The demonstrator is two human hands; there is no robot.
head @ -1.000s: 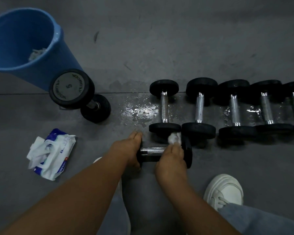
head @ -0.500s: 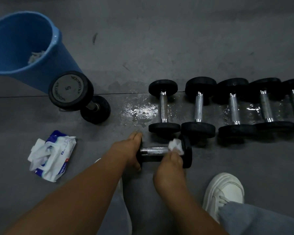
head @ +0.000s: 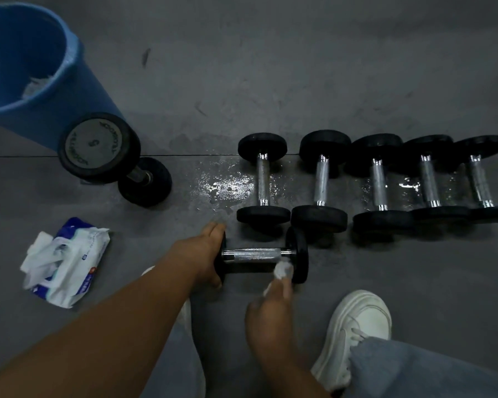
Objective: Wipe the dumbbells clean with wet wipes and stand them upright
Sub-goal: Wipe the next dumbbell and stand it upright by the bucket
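A: Nearest first?
B: White sneaker (head: 357, 331) and jeans leg (head: 429, 369), bottom right, on the grey floor (head: 299, 67).
A: Hands?
B: Right hand (head: 270, 308) is blurred. Its fingertips pinch a balled wet wipe (head: 282, 270), which sits at the right end of the handle, by the right head. Can't tell if it touches.
A: Left?
B: Left hand (head: 204, 254) has its fingers curled round the left head of the small dumbbell (head: 256, 255), gripping it.
A: Where's that dumbbell?
B: Lying flat on the floor between the hands, chrome handle running left to right, just in front of the row.
A: Off to the left?
B: Pack of wet wipes (head: 66, 261), open, with white sheets bunched out.
A: Further back?
B: Row of five dumbbells (head: 321, 179), all lying down side by side with handles pointing away and black heads close together. There's a shiny wet patch (head: 227, 186) just left of the row.
A: Any standing?
B: One upright dumbbell (head: 98, 146) at far left, top face marked 5, just beside the blue bucket (head: 78, 61).
A: Bucket contents?
B: Crumpled used wipes (head: 38, 84) inside.
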